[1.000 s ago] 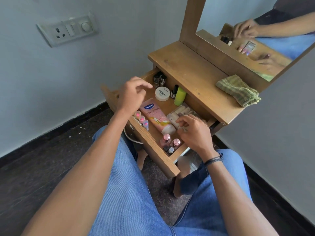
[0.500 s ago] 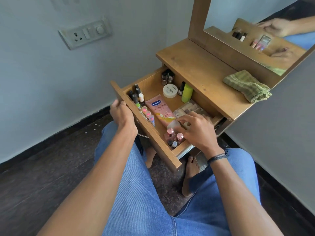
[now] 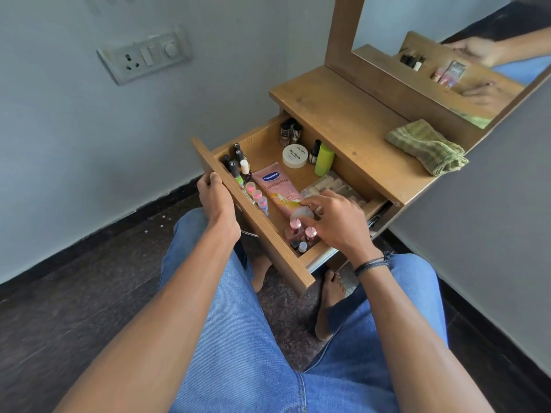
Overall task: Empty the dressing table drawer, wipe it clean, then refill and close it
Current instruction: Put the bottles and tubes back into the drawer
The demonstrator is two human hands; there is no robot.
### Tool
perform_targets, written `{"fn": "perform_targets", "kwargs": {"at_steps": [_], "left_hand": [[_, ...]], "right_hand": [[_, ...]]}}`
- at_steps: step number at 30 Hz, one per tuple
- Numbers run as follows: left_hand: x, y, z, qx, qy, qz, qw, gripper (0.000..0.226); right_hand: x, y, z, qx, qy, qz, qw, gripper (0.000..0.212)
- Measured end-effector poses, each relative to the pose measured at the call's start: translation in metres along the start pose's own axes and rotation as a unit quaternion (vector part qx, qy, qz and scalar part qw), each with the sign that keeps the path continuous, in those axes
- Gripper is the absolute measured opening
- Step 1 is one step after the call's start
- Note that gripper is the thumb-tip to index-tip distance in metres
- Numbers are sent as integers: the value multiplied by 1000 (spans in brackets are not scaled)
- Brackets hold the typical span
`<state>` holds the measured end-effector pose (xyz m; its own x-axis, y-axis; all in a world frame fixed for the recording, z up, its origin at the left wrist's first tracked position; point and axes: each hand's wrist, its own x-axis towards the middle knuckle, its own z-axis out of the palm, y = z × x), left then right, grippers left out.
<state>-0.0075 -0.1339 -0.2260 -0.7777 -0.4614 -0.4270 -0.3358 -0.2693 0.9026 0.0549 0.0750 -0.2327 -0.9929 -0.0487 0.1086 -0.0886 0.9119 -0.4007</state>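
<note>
Gripping drawer (image 3: 286, 260) front panel near its left end: left hand (image 3: 215, 201), fingers clamped on the panel. Drawer pulled open under dressing table (image 3: 343, 114) top, full. Right hand (image 3: 335, 223) inside at right near corner, fingers curled loosely over pink tube (image 3: 275, 187) cap; grip unclear. Green cloth (image 3: 426, 146) lay at tabletop's right edge.

The pink tube (image 3: 276, 189) lying in the drawer is showing "Vaseline", "Gluta-Hya" and "10X". The round white jar (image 3: 294, 156) behind it is reading "NAIL POLISH"; its smaller print is staying illegible.
</note>
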Motion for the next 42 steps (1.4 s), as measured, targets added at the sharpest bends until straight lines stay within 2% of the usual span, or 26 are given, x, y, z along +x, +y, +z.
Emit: {"fn": "perform_targets", "kwargs": {"at_steps": [5, 8, 12, 18, 24, 27, 29, 31, 33, 35, 38, 42], "left_hand": [[5, -6, -3, 14, -51, -6, 999, 34], [6, -7, -4, 22, -90, -12, 996, 32], [2, -9, 2, 18, -139, -13, 990, 32], [0, -10, 4, 43, -149, -17, 988, 34], [0, -7, -1, 60, -167, -36, 984, 36], [-1, -6, -1, 64, -179, -37, 981, 39], [-2, -6, -1, 64, -181, -36, 981, 40], [-1, -7, -1, 65, -180, -35, 981, 40], [2, -7, -2, 64, -176, -33, 982, 40], [5, -9, 0, 61, -176, -33, 982, 40], [5, -12, 2, 61, -180, -29, 981, 40], [5, -12, 2, 71, -184, -23, 980, 39]], "right_hand": [[-1, 5, -4, 61, 29, 3, 998, 29], [-2, 14, -10, 148, 110, 6, 983, 16], [-10, 16, -18, 186, 182, 2, 966, 12], [-17, 14, -27, 233, 241, -42, 941, 9], [-19, 20, -30, 263, 309, -16, 914, 12], [-20, 23, -30, 268, 291, -8, 918, 14], [-19, 25, -30, 268, 251, -18, 930, 14], [-19, 26, -30, 272, 178, -39, 945, 18], [-19, 23, -29, 274, 85, -56, 956, 35], [-19, 23, -27, 238, 28, -62, 969, 46], [-18, 26, -22, 181, 14, -78, 980, 42], [-17, 29, -20, 168, 14, -83, 982, 39]]}}
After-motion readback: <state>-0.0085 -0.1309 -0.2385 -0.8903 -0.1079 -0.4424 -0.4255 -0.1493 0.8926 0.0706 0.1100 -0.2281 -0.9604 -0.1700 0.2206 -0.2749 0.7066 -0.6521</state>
